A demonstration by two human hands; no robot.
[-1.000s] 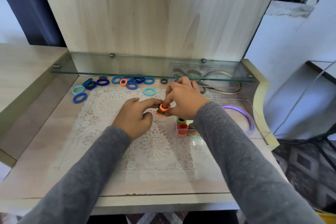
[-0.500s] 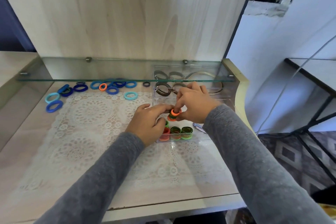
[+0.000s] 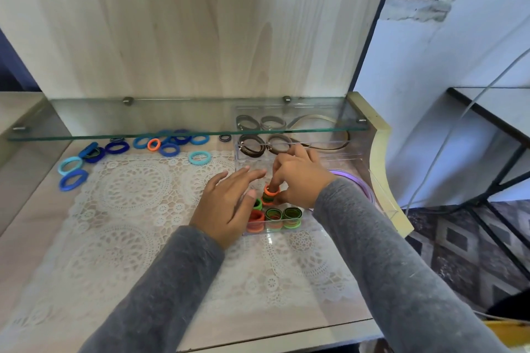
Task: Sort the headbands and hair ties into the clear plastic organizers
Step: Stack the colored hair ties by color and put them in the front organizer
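Observation:
My right hand [image 3: 301,178] pinches a small stack of orange, green and black hair ties [image 3: 270,195] over the clear plastic organizer [image 3: 289,231]. Several rolls of orange and green hair ties [image 3: 274,218] stand inside its front row. My left hand [image 3: 226,203] rests beside the organizer's left wall with fingers spread and relaxed, holding nothing. Brown hair ties [image 3: 252,146] fill the organizer's back compartments. Several blue hair ties [image 3: 169,149] and one orange tie [image 3: 153,144] lie loose at the back left. A purple headband [image 3: 357,180] lies to the right.
A glass shelf [image 3: 177,123] hangs low over the back of the table. A lace mat [image 3: 129,209] covers the tabletop. A thin headband [image 3: 329,135] lies under the shelf at the back right. The table's raised right edge [image 3: 381,166] borders the organizer.
My left hand let go of the stack and opened its fingers. My right hand lowered the stack toward the organizer. The camera view shifted slightly.

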